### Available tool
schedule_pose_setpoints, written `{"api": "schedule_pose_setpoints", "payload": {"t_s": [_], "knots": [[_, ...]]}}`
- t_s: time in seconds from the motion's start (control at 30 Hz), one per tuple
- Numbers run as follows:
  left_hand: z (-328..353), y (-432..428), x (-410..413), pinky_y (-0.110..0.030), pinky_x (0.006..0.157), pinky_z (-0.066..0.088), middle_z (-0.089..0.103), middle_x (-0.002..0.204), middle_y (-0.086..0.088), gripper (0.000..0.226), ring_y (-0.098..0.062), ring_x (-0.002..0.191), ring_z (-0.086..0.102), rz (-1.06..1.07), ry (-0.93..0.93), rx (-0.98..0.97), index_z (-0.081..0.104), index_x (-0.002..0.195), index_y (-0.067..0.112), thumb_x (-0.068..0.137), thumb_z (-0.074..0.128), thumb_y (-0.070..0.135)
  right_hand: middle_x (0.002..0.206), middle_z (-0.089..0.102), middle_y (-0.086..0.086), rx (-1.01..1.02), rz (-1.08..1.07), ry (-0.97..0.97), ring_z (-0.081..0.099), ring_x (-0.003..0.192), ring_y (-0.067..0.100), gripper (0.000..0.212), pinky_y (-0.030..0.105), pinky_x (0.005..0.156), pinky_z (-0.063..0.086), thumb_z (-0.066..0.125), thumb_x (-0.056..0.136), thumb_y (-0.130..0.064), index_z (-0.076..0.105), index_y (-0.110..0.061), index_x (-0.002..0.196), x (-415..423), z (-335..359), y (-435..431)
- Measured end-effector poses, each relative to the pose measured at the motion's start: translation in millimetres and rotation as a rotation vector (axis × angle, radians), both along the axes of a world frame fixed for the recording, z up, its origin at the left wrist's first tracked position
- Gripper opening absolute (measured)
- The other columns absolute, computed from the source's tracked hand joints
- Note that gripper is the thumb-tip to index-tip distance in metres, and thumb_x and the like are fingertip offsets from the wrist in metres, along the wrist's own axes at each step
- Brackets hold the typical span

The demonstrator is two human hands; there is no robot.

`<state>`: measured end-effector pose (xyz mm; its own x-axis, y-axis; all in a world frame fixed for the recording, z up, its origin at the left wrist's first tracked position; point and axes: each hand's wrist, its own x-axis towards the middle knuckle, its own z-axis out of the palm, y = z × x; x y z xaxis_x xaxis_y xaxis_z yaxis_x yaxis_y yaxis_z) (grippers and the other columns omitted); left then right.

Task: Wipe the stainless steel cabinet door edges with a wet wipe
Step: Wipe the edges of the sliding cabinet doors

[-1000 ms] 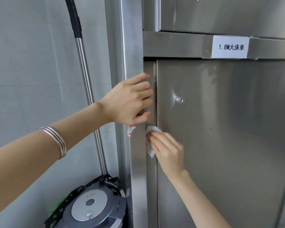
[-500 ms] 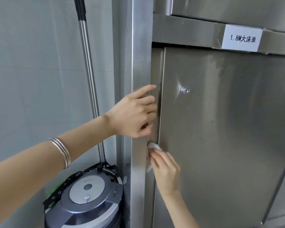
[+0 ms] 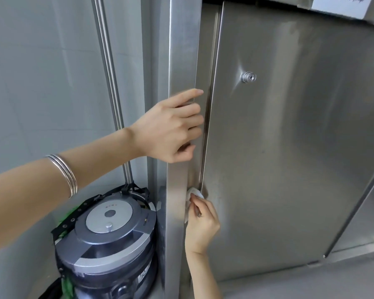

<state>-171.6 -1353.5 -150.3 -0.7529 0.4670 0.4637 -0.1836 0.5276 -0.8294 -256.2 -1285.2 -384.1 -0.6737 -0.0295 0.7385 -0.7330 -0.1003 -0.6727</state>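
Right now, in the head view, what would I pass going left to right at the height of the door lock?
Tiled wall → metal pole → cabinet frame post → door edge → lock → door panel.

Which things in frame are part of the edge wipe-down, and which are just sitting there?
In use: wet wipe, right hand holding it, left hand resting on the frame post, cabinet door.
Idle: vacuum cleaner, metal tube, door lock, label.

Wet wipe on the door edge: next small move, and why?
Probably slide the wet wipe down the door edge toward the bottom: the right hand pinches it well below the lock, the lower stretch lies beneath it, and the left hand rests on the frame above.
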Motion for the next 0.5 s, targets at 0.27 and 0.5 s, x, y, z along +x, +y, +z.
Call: {"api": "schedule_pose_setpoints", "payload": {"t_s": [0.27,0.5], "knots": [[-1.9,-5.3,-1.0,-0.045,0.117,0.025,0.054,0.068,-0.008,0.031,-0.031,0.077,0.057,0.001,-0.017,-0.021,0.055,0.064,0.006,0.082,0.044,0.029,0.066,0.065,0.0,0.097,0.037,-0.039,0.055,0.06,0.008,0.025,0.02,0.057,0.047,0.075,0.061,0.017,0.074,-0.005,0.07,1.5,-29.4,7.7],[-38.4,-6.4,5.2,-0.048,0.115,0.025,0.056,0.074,-0.009,0.039,-0.031,0.08,0.058,0.056,-0.187,-0.068,0.059,0.071,0.004,0.086,0.039,0.035,0.071,0.068,-0.001,0.046,0.06,-0.046,0.058,0.065,0.006,0.02,0.02,0.061,0.048,0.068,0.065,0.011,0.074,-0.006,0.073,-3.3,-10.1,3.8]]}}
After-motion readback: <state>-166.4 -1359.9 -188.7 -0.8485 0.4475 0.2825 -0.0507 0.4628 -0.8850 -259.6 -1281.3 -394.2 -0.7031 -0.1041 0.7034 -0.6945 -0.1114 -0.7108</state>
